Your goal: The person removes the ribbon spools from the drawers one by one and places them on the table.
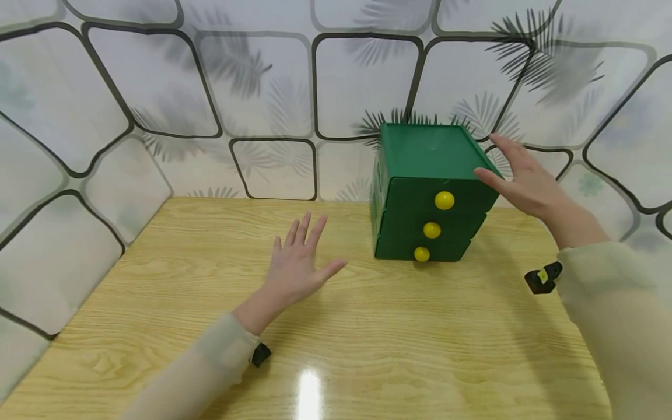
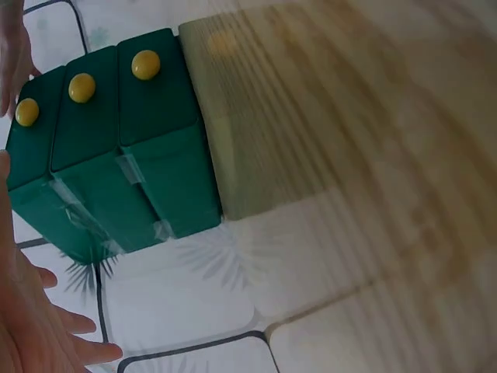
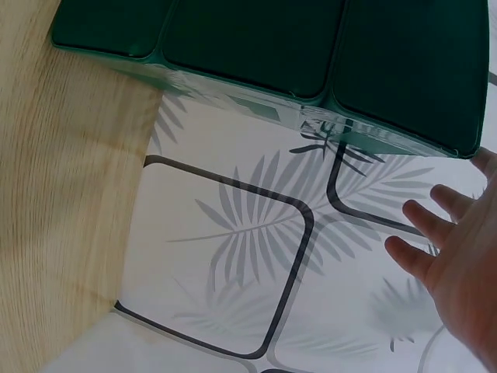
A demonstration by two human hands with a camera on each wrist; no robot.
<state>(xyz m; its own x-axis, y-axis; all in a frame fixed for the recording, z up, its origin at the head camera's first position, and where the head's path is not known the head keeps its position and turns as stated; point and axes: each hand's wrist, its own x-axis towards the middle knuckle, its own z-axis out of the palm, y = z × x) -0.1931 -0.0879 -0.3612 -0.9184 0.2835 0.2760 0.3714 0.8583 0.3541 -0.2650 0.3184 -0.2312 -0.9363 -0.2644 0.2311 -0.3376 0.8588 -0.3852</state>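
Note:
A green cabinet of three stacked drawers stands on the wooden table, each drawer front bearing a round yellow knob. All the drawers look closed. Left of the cabinet, my left hand hovers above the table with fingers spread, touching nothing. My right hand is raised beside the cabinet's upper right edge, thumb and fingers apart; whether it touches the edge I cannot tell. In the left wrist view the drawer unit shows clear tape along its side. The right wrist view has the right hand's fingers near the cabinet's corner.
The wood-grain table runs back to a patterned wall covering with dark rounded outlines and leaf prints. This covering also rises along the left side. A black wrist device is strapped at the right cuff.

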